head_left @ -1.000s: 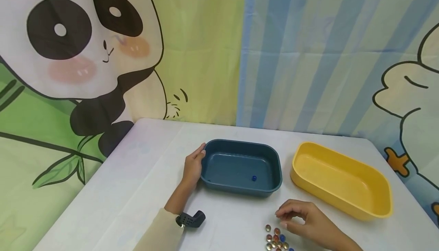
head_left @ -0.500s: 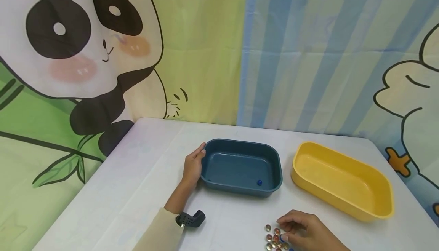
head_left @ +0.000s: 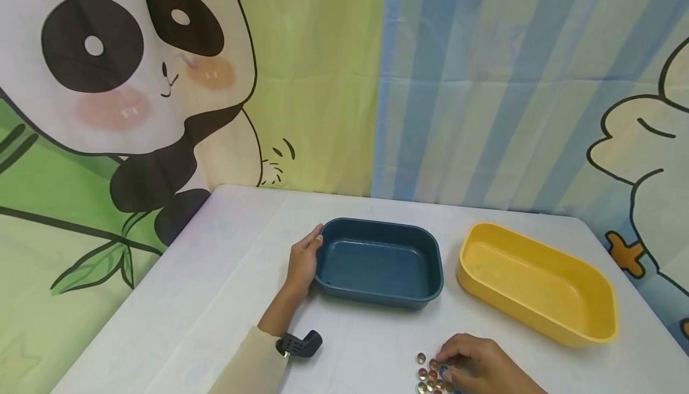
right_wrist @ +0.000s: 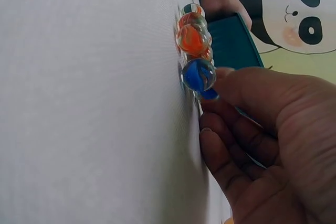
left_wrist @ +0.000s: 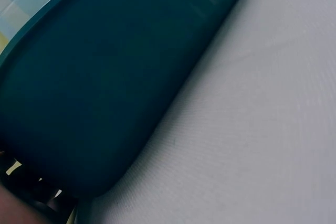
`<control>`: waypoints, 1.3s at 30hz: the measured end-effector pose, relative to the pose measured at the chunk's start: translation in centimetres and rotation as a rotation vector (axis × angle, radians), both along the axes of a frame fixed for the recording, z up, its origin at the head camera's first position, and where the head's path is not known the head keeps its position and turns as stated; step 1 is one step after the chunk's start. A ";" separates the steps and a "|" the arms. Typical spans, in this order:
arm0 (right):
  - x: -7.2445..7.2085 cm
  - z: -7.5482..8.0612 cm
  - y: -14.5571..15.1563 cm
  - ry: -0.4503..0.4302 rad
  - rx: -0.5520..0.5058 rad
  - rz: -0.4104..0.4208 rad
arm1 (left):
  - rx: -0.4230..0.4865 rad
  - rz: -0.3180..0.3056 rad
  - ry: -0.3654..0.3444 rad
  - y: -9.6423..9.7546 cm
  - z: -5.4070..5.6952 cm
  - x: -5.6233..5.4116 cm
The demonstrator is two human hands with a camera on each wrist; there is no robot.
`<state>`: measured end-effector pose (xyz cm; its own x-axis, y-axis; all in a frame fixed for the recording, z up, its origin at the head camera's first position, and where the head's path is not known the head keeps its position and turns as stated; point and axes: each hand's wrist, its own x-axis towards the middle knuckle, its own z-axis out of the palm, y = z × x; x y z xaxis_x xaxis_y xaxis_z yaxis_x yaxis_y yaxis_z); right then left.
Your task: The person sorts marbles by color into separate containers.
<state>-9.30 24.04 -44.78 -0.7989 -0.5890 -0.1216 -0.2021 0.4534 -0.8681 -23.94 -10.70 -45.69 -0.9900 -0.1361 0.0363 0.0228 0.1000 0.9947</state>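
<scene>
On the left, my left hand [head_left: 302, 262] holds the left end of a dark blue plastic tub [head_left: 377, 262]. The tub's outer wall [left_wrist: 105, 87] fills much of the left wrist view. My right hand [head_left: 479, 361] is down at a cluster of glass marbles [head_left: 433, 375] near the front of the table. Its thumb and index finger pinch a blue marble [right_wrist: 209, 94], partly hidden behind another blue marble [right_wrist: 198, 75] in the right wrist view. Beyond these sits an orange-swirled marble [right_wrist: 192, 39]. Several more marbles are clear with amber or red tints.
A yellow plastic tub [head_left: 538, 274] stands at an angle to the right of the dark blue one. Both rest on a white-covered table [head_left: 226, 298]. A printed curtain [head_left: 312, 83] with a panda hangs along the back edge.
My right hand has come down and toward me to the marbles, its fingers closing at a blue one. A blue marble rolled toward the tub's near right corner and is now out of sight.
</scene>
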 end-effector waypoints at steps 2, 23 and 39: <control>0.0 0.0 0.0 0.005 0.010 -0.007 | 0.005 -0.001 -0.001 0.0 0.0 0.0; -0.1 0.7 0.2 0.183 0.089 -0.160 | 0.002 -0.013 0.028 -0.1 0.0 0.1; -1.7 1.4 -0.2 0.492 -0.088 -0.227 | -0.014 -0.013 0.016 -0.1 0.1 0.2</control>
